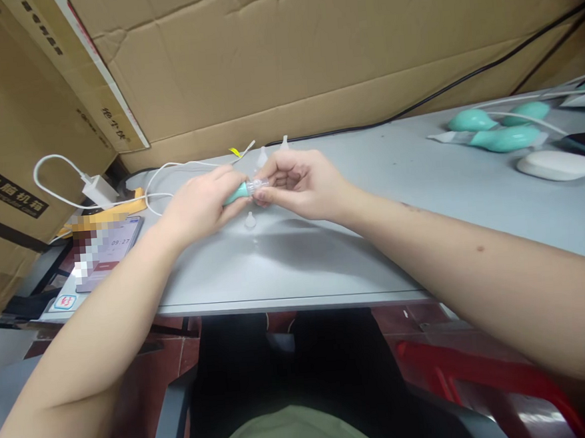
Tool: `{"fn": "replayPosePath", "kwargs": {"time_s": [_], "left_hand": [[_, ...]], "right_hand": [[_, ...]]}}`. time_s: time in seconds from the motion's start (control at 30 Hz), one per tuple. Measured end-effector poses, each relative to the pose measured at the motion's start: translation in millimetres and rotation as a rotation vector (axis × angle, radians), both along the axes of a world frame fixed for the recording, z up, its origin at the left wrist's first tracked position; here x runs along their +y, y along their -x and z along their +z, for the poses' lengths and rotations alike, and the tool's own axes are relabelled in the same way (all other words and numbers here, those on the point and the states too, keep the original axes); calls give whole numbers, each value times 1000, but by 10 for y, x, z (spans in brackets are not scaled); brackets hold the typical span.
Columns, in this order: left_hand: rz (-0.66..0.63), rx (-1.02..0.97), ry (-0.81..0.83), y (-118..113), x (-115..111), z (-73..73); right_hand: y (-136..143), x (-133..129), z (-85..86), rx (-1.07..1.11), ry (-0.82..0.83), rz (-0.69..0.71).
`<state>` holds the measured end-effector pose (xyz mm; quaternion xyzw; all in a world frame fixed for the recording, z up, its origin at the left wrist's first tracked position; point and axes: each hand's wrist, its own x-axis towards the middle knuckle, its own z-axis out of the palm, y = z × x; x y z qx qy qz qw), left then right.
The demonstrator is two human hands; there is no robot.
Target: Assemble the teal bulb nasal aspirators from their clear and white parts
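Note:
My left hand [203,195] is wrapped round a teal squeeze bulb [235,194], which looks like a nasal aspirator; most of the bulb is hidden in the palm. A clear plastic nozzle [259,184] sits at the bulb's right end. The thumb and fingers of my right hand [310,183] pinch this nozzle. Whether it is fully seated on the bulb, I cannot tell. Just below the hands, a small clear nozzle tip [250,220] stands on the grey table [216,278]. Behind my right hand are two more whitish tips, one [262,157] partly covered and one [285,141] farther back.
Several teal bulbs [470,120] and a white oval case [556,165] lie at the right. On the left are a phone [117,251], a yellow object [121,205] and a white charger [99,191] with its cable. Cardboard boxes [261,61] wall the back. A red stool [483,372] is below right.

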<state>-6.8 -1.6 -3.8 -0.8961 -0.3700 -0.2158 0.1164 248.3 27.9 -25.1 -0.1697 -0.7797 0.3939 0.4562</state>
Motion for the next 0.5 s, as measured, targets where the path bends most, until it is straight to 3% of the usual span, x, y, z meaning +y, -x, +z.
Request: {"fn": "replayPosePath", "kwargs": {"time_s": [0.13,0.27,0.4,0.5], "left_hand": [[-32,-40,9,-30,10,-12],[-66,-208,-9,29,92,-2],[77,-455,-56,211,227,41],[186,-535,-74,302,299,61]], "right_hand": [[20,25,-33,4,11,11],[72,-14,-23,-68,9,-107],[88,-135,60,-329,-72,-229],[88,-204,101,-603,-235,-196]]}}
